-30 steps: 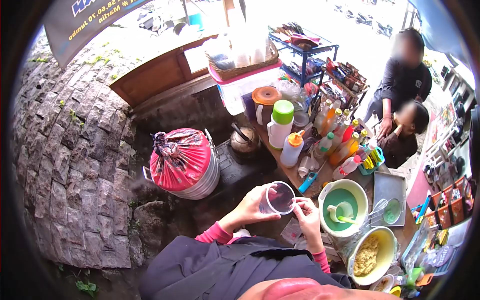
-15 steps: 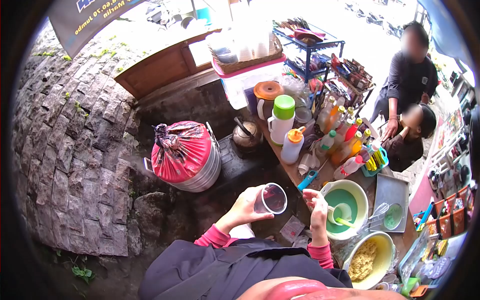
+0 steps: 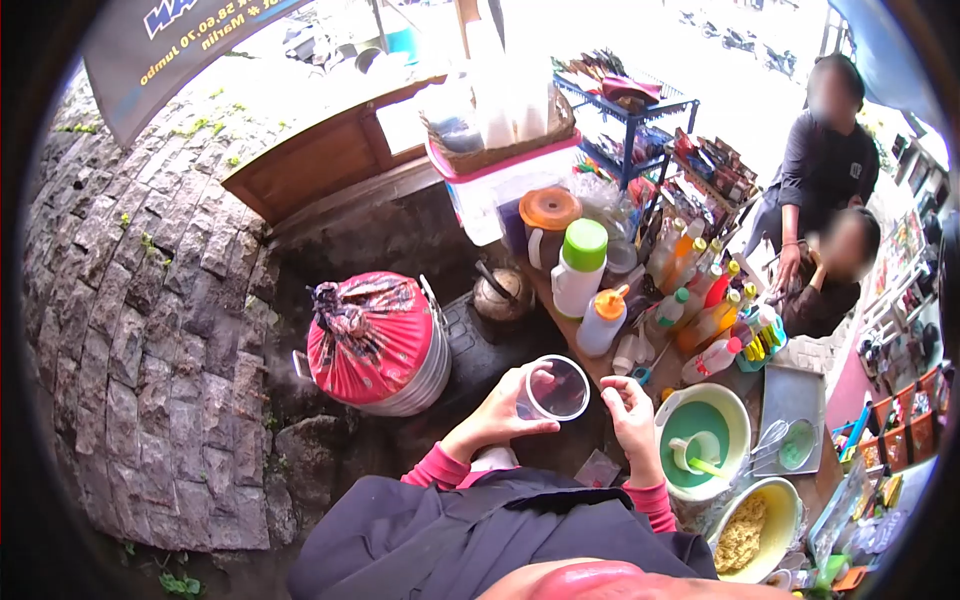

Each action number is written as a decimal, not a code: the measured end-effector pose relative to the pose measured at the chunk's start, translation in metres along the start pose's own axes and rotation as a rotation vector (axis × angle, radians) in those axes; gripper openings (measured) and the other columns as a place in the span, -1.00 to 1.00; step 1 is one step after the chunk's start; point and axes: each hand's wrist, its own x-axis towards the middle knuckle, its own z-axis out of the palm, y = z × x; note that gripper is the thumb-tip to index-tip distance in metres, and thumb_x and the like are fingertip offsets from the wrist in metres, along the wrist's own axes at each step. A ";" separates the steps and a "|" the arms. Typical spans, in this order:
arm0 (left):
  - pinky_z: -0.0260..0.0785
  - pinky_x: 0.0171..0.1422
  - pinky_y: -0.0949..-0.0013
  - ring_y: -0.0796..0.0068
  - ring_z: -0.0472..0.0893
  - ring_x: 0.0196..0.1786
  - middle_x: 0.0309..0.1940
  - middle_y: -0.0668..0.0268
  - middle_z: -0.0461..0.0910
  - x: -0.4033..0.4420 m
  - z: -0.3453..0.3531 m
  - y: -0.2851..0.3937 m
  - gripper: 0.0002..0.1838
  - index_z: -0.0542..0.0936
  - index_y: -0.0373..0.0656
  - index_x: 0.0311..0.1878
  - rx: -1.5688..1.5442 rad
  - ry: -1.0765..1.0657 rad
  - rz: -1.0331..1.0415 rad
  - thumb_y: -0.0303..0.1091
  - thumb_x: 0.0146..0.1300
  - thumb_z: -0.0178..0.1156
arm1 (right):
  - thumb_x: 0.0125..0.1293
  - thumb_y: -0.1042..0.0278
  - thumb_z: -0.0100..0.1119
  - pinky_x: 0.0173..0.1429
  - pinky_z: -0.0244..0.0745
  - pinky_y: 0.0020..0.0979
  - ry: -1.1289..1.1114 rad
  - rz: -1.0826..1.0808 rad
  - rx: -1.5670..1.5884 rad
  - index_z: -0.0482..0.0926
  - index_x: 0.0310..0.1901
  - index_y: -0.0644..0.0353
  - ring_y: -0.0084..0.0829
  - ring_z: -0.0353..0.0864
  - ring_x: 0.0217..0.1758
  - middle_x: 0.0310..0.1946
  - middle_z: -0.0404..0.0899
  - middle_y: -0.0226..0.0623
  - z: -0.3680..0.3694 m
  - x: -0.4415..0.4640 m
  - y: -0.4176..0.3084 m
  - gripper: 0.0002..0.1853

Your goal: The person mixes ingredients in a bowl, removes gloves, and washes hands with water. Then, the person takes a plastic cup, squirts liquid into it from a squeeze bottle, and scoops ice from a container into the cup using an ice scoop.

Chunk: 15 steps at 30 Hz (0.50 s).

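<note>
My left hand [image 3: 503,412] is wrapped round the side of a clear plastic cup [image 3: 562,390], its round rim tilted toward me. Just right of the cup is my right hand [image 3: 632,420], raised with its fingers curled in; whether anything is between them I cannot make out. Beside that hand stands a cream bucket [image 3: 741,440] of green liquid [image 3: 700,418]. A ladle [image 3: 690,455] with a light green handle rests in the liquid. Nearer to me, another cream tub [image 3: 790,500] contains a yellow crumbly mass [image 3: 742,530].
A large pot [image 3: 375,345] under red cloth stands left, near a small round pot [image 3: 500,295]. Along the table are a green-lidded flask [image 3: 580,270], a squeeze bottle [image 3: 602,322], several drink bottles [image 3: 710,320], and a metal tray [image 3: 795,395] with a whisk [image 3: 768,440]. Two people [image 3: 825,170] are beyond.
The cup and my left hand have shifted slightly right and up, closer to my right hand. The view has tilted, so the surroundings sit a little lower. The blue-handled tool now shows less.
</note>
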 end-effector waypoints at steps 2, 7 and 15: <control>0.27 0.27 0.30 0.35 0.44 0.13 0.04 0.19 0.43 0.006 -0.017 -0.010 -0.09 0.27 -0.24 0.26 0.055 0.060 0.061 -0.20 -0.15 0.54 | 0.26 0.42 0.16 -0.19 0.42 -0.59 -0.007 -0.006 -0.050 0.57 -0.12 0.23 -0.66 0.54 -0.31 -0.33 0.60 -0.39 0.010 0.013 -0.010 -0.82; 0.28 0.24 0.22 0.29 0.43 0.13 -0.02 0.15 0.42 0.015 -0.051 -0.024 -0.06 0.29 -0.26 0.24 0.010 0.130 -0.012 -0.15 -0.20 0.56 | 0.25 0.42 0.17 -0.18 0.44 -0.56 0.031 -0.029 -0.156 0.56 -0.13 0.23 -0.65 0.55 -0.29 -0.34 0.60 -0.40 0.030 0.043 -0.019 -0.82; 0.25 0.24 0.22 0.20 0.40 0.13 -0.01 0.16 0.41 0.034 -0.089 -0.061 -0.13 0.37 -0.22 0.18 0.218 0.195 -0.041 -0.20 -0.24 0.56 | 0.20 0.45 0.20 -0.17 0.48 -0.52 0.215 0.034 -0.217 0.53 -0.09 0.25 -0.56 0.56 -0.29 -0.28 0.58 -0.34 0.036 0.075 0.022 -0.77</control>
